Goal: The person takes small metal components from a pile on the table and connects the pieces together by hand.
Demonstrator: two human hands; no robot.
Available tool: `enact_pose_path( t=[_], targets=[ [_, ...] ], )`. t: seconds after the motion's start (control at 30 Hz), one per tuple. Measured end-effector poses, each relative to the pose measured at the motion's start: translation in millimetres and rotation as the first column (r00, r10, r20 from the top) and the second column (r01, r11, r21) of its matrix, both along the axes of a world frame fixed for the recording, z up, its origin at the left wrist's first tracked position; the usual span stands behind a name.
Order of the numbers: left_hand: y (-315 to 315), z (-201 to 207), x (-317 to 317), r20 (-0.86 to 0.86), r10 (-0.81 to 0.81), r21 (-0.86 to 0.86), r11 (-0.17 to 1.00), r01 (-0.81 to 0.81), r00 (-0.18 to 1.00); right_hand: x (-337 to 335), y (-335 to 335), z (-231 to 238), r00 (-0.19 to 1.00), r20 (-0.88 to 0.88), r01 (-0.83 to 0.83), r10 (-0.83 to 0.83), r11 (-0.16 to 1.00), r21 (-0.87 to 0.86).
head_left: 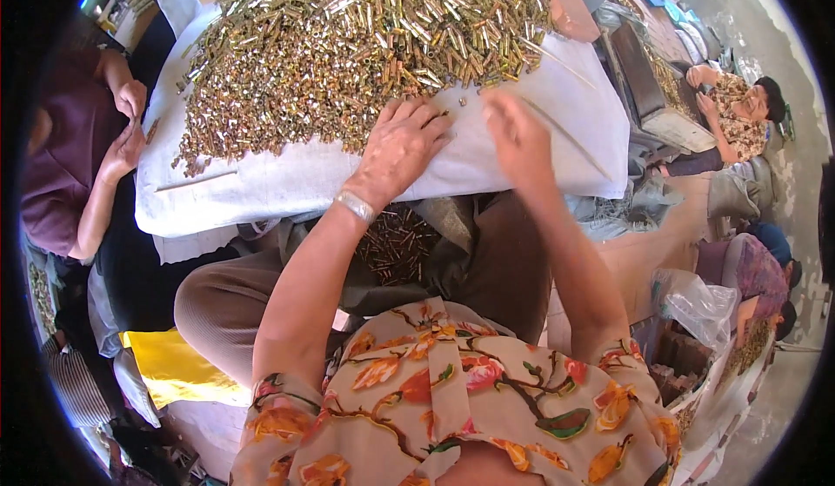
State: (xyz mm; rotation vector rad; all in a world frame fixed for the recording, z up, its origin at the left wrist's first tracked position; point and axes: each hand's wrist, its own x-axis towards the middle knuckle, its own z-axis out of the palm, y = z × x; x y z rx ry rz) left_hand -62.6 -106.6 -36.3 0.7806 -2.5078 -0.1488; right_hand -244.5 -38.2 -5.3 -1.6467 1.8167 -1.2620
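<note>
Pieces of metal (374,42), small, tubular and coloured gold, copper and silver, lie in a broad heap on a bench covered with white cloth (296,181); longer tubes make up the far and right part, shorter bits the near left, and the heap's far edge is cut off by the top of the view. Any marking on the metal is too small to make out. The left hand (404,147), a pale band (355,207) round its wrist, rests palm down at the heap's near edge, its fingers bent and slightly apart; their tips are partly hidden, so I cannot tell whether they hold a piece. The right hand (519,138) is just to the right, blurred, with fingers curled close together, and whether anything is pinched there cannot be told. One loose bit (463,100) lies on the cloth between the hands. A thin stick (196,181) lies near the left end of the bench, and another slim rod (574,142) slants at the right, near the right hand. Below the near edge, between the person's knees, a grey-green sack (452,216) holds reddish-brown pieces (396,247), partly covered by the left forearm. At the left, a co-worker in a maroon top (70,164) is partly lost in the dark rim. On the right, a clear plastic bag (696,308) shows creases and glare; its contents are hard to make out.
</note>
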Motion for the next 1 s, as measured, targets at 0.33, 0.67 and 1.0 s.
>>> enact_pose_path(
  t=[0.33,0.67,1.0],
  targets=[
    [15.3,-5.1,28.7,-0.097,0.076,-0.071,0.994,-0.083,0.992,4.0,-124.4,-45.3,0.825,-0.506,0.315,-0.252,0.948,0.041],
    [52.6,17.5,49.2,-0.236,0.316,0.079,0.949,-0.306,0.919,35.6,-70.3,-59.9,0.837,-0.518,0.059,-0.175,0.971,-0.232],
    [52.4,2.9,35.8,-0.244,0.335,0.111,0.942,-0.317,0.910,34.4,-26.6,-35.6,0.873,-0.472,-0.252,0.124,0.943,-0.218]
  ],
)
